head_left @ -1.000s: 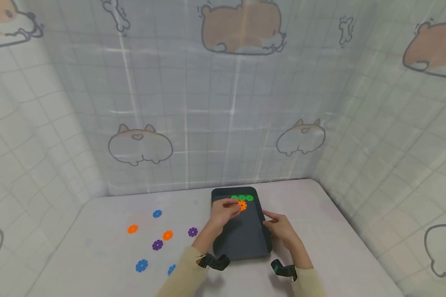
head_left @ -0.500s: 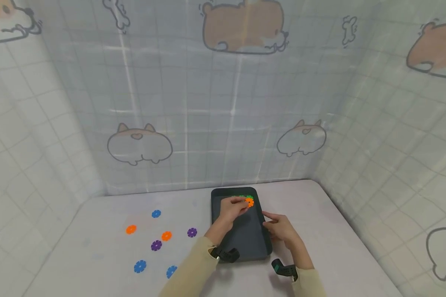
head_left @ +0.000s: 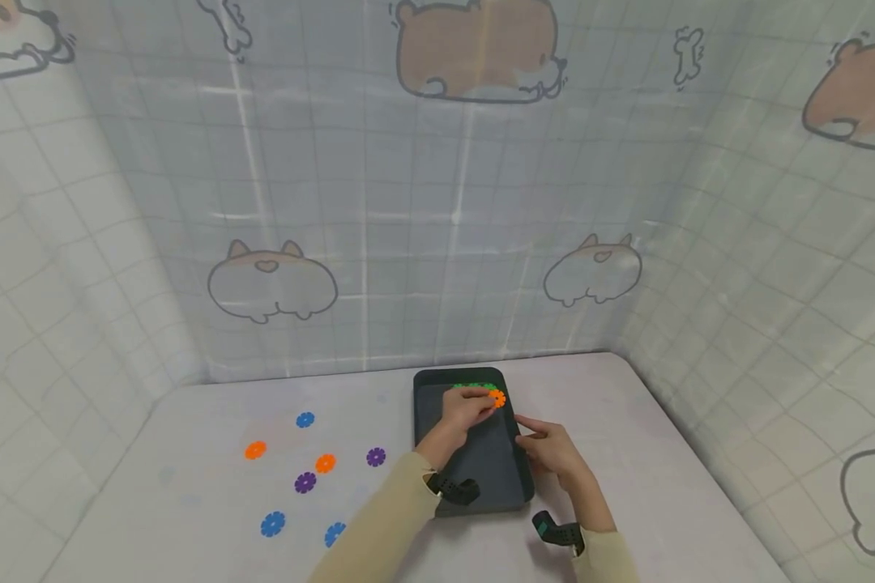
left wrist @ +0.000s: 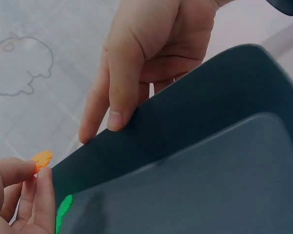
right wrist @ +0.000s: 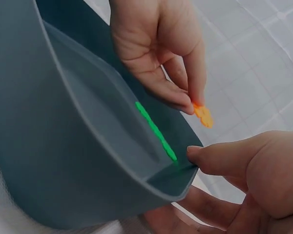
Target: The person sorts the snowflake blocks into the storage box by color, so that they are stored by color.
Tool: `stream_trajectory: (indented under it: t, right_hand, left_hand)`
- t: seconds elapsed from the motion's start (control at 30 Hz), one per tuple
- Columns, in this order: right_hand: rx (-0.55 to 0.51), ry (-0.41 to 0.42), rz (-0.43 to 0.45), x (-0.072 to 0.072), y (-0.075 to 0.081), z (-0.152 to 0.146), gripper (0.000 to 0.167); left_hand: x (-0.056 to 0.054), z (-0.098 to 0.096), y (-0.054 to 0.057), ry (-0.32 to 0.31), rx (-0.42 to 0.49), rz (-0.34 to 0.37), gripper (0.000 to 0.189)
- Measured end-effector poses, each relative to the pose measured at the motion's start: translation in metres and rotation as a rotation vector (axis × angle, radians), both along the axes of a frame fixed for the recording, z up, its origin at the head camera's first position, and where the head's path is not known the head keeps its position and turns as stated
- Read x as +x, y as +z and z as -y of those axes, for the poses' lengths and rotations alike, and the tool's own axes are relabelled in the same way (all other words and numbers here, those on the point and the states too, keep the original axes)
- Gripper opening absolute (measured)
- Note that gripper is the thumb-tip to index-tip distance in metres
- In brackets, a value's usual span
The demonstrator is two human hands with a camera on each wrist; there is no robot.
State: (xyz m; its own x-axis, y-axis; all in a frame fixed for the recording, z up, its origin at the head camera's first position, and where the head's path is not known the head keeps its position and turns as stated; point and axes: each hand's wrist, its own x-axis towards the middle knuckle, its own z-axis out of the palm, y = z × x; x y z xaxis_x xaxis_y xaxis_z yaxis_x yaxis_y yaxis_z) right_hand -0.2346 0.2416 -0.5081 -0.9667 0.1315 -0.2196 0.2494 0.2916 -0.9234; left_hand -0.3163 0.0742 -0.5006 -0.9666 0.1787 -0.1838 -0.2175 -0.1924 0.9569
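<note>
Left fingertips: here I've got the left hand (head_left: 461, 407) pinching a flat, orange, flower-shaped plastic disc (head_left: 497, 398), its scalloped edge poking out past the thumb and fingers.
Orange disc: up off the tray floor, I see it at the far right corner, near the green row.
Right fingers: and over here the right hand (head_left: 550, 447) grips the tray's right wall, thumb over the rim, fingers on the outer side.
Tray: it's a dark grey, deep-sided rectangular tray (head_left: 484, 461) with rounded corners, sitting between the two arms.
Green row: flower-shaped green discs (right wrist: 156, 130) line up along the tray's far end; on my head feed the left hand partly covers them.
Wrists: a black band (head_left: 458, 490) on the left, another black band (head_left: 557, 530) on the right, both by pale yellow sleeves (head_left: 382, 518).
White tabletop, left of the tray: two orange discs (head_left: 325, 463), two purple discs (head_left: 305, 482) and three blue discs (head_left: 273, 524) lie scattered, well apart from the green ones.
Backdrop: pale gridded sheeting (head_left: 437, 186) with cartoon dogs and bones.
</note>
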Motion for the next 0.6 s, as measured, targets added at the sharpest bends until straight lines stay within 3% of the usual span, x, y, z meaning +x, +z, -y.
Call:
stream_trajectory:
  t: [0.4, 0.6]
  right_hand:
    - [-0.062, -0.015, 0.013, -0.001, -0.004, -0.001, 0.045]
    - [-0.086, -0.018, 0.002, 0.0, -0.004, -0.001, 0.043]
  left_hand:
    - [-0.007, -0.004, -0.011, 0.03, -0.045, 0.026, 0.024]
    - [-0.01, -0.006, -0.015, 0.016, -0.1, -0.021, 0.023]
